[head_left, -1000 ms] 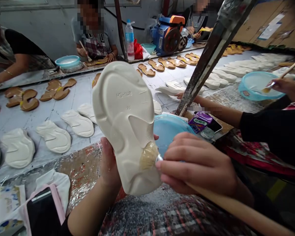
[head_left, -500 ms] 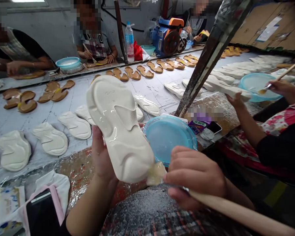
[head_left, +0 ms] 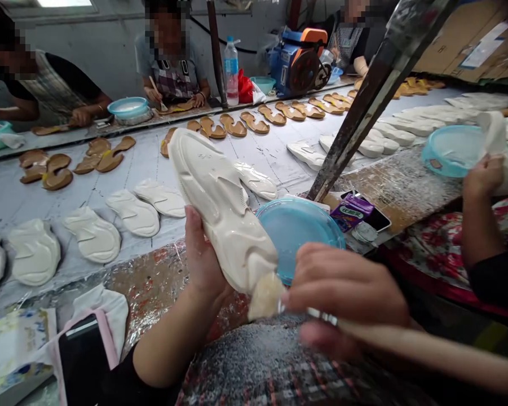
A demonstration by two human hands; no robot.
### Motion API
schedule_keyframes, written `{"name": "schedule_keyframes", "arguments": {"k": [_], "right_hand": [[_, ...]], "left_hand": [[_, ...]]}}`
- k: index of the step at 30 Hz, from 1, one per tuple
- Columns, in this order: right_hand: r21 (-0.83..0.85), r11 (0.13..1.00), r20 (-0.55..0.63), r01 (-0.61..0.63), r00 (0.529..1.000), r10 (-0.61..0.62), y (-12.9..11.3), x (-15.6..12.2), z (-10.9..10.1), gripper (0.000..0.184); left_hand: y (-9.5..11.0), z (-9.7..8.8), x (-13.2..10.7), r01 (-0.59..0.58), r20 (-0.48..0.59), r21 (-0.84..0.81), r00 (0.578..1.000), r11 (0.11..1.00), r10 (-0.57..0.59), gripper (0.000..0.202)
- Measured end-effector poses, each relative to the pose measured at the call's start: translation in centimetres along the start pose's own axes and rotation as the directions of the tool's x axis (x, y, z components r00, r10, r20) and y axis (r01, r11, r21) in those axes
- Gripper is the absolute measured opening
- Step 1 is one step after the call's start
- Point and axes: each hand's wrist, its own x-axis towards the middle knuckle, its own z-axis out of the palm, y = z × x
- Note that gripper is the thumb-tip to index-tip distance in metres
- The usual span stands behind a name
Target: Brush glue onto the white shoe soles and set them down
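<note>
My left hand (head_left: 203, 256) is closed around a white shoe sole (head_left: 220, 203), holding it tilted with its wet, glossy underside facing me. My right hand (head_left: 342, 287) is closed on a wooden-handled brush (head_left: 266, 294), whose bristles press against the heel end of the sole. A blue plastic bowl (head_left: 298, 228) sits just behind the brush, between my hands.
White soles (head_left: 93, 239) and brown insoles (head_left: 57, 177) lie in rows on the long belt. Other people sit across it and a neighbour on the right holds a white sole by a blue bowl (head_left: 448, 149). A slanted metal post (head_left: 363, 96) and a phone (head_left: 82, 361) are close by.
I have tipped the sole flatter and turned it more edge-on, and the brush has slid from the heel's face down to its lower end. The neighbour has lifted a sole up.
</note>
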Motion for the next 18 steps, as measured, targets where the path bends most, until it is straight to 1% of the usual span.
{"name": "schedule_keyframes", "arguments": {"k": [1,2,4,5,6,7,8,10,11,13,14,16,17,18], "right_hand": [[0.019,0.999,-0.050,-0.040,0.998,0.041,0.2,-0.2,-0.2,0.028],[0.023,0.998,-0.077,-0.052,0.996,0.054,0.4,-0.4,-0.3,0.024],[0.005,1.000,-0.042,0.007,0.999,-0.006,0.7,-0.7,-0.3,0.025],[0.007,0.999,-0.019,0.038,0.999,-0.038,0.7,-0.7,-0.4,0.028],[0.013,0.999,0.002,0.044,0.999,-0.045,0.7,-0.8,-0.5,0.031],[0.016,0.999,0.004,0.028,1.000,-0.028,0.6,-0.7,-0.8,0.031],[0.007,1.000,-0.011,-0.012,1.000,0.012,0.5,-0.5,-1.1,0.027],[-0.039,0.996,-0.098,-0.076,0.993,0.072,0.5,0.2,-1.9,0.013],[-0.081,0.994,-0.143,-0.073,0.988,0.061,0.5,0.6,-2.3,0.011],[-0.186,0.982,-0.222,-0.017,0.975,-0.025,0.8,1.4,-2.9,0.015],[-0.228,0.974,-0.239,0.009,0.969,-0.065,1.0,1.7,-3.2,0.016],[-0.293,0.955,-0.258,0.053,0.957,-0.132,1.1,2.2,-3.4,0.016],[-0.313,0.948,-0.261,0.054,0.955,-0.141,1.0,2.3,-3.4,0.015],[-0.326,0.945,-0.259,0.029,0.958,-0.119,0.8,2.3,-3.3,0.015]], "left_hand": [[0.1,0.0,0.1,0.014,0.018,-0.009,1.000,1.000,-0.014,0.062],[0.2,-0.1,0.3,0.031,0.026,-0.015,0.999,0.999,-0.031,0.065],[0.3,-0.5,0.7,0.036,0.014,-0.019,0.999,0.999,-0.036,0.066],[0.3,-0.8,0.8,0.026,0.008,-0.011,1.000,1.000,-0.025,0.064],[0.3,-1.0,0.8,0.018,0.011,0.009,1.000,1.000,-0.018,0.061],[0.2,-1.3,0.7,0.024,0.031,0.039,0.999,0.999,-0.025,0.059],[0.1,-1.6,0.4,0.047,0.066,0.073,0.996,0.996,-0.052,0.058],[-0.3,-2.0,-0.4,0.131,0.144,0.140,0.978,0.981,-0.151,0.065],[-0.6,-2.2,-0.8,0.176,0.172,0.165,0.964,0.971,-0.204,0.070],[-1.1,-2.4,-1.6,0.248,0.204,0.195,0.936,0.949,-0.287,0.079],[-1.4,-2.5,-1.8,0.265,0.212,0.206,0.928,0.942,-0.307,0.082],[-1.7,-2.6,-2.0,0.250,0.241,0.228,0.922,0.941,-0.303,0.086],[-1.9,-2.5,-2.0,0.219,0.265,0.237,0.923,0.947,-0.280,0.088],[-1.9,-2.5,-1.9,0.183,0.291,0.243,0.923,0.953,-0.251,0.088]]}}
